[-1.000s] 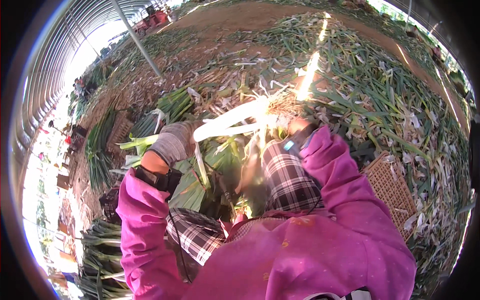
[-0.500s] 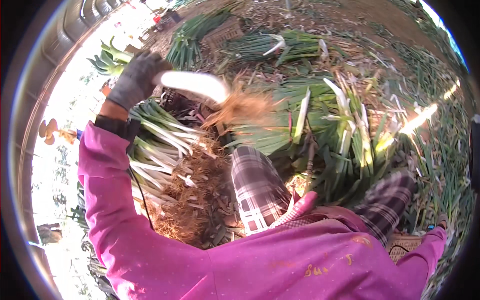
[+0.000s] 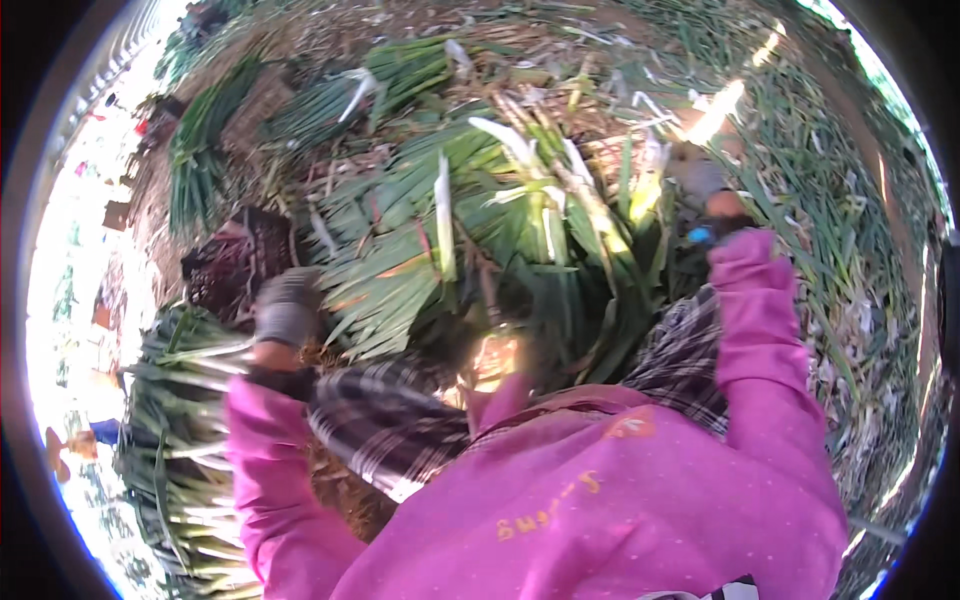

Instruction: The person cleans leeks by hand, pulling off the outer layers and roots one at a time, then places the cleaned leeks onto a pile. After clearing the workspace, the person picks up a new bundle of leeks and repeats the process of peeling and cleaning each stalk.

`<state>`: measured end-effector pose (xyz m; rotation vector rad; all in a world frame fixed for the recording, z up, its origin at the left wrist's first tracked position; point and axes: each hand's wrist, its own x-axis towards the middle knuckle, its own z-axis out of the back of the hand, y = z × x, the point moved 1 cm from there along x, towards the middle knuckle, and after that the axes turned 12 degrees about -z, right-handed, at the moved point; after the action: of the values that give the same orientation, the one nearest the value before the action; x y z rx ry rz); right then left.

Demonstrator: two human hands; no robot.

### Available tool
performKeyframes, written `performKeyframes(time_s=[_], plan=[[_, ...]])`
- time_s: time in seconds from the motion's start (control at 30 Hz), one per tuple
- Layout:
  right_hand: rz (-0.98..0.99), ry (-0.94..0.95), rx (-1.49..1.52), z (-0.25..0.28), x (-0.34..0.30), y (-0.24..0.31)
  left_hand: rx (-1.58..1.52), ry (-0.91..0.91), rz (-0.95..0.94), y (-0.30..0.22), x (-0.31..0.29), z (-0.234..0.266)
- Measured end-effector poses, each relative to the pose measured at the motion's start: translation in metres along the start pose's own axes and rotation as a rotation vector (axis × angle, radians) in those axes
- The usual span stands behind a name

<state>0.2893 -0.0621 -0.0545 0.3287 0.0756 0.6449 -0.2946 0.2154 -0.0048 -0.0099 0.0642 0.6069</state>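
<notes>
Blurred by motion, my left hand (image 3: 288, 303) in a grey glove is low, between the leek pile (image 3: 190, 430) and a heap of cut green leaves (image 3: 385, 265). Its fingers are smeared, so what they hold, if anything, cannot be made out. On the far right, my right hand (image 3: 698, 175), also gloved and blurred, reaches beside the pale end of a leek stalk (image 3: 648, 190); its grip is unclear. Several leek stalks with white ends (image 3: 540, 190) lie across the leaves in front of me.
A dark purplish crate (image 3: 235, 265) stands just beyond my left hand. Tied green bundles (image 3: 375, 88) lie farther off. Loose leaves (image 3: 830, 230) litter the ground at right. A thin upright stick (image 3: 488, 290) rises between my knees.
My left hand has come down from its raised position; the long white stalk with brown roots it held is not visible now. My right hand has come forward into view. The view has shifted right.
</notes>
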Motion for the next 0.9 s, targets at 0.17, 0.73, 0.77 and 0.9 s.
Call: performKeyframes(time_s=[0.17, 0.73, 0.77, 0.9], plan=[[0.089, 0.146, 0.238, -0.117, -0.034, 0.079, -0.271, 0.404, 0.054, -0.184, 0.074, -0.105], [-0.192, 0.475, 0.017, -0.130, -0.016, 0.036, -1.094, 0.183, 0.279, -0.206, 0.074, -0.143], [-0.007, 0.313, -0.047, -0.131, 0.007, -0.022, -1.296, 0.130, 0.249, -0.227, 0.086, -0.113], [0.019, -0.174, -0.703, 0.048, 0.065, -0.142, -1.384, -0.001, 0.316, -0.218, 0.063, -0.041]])
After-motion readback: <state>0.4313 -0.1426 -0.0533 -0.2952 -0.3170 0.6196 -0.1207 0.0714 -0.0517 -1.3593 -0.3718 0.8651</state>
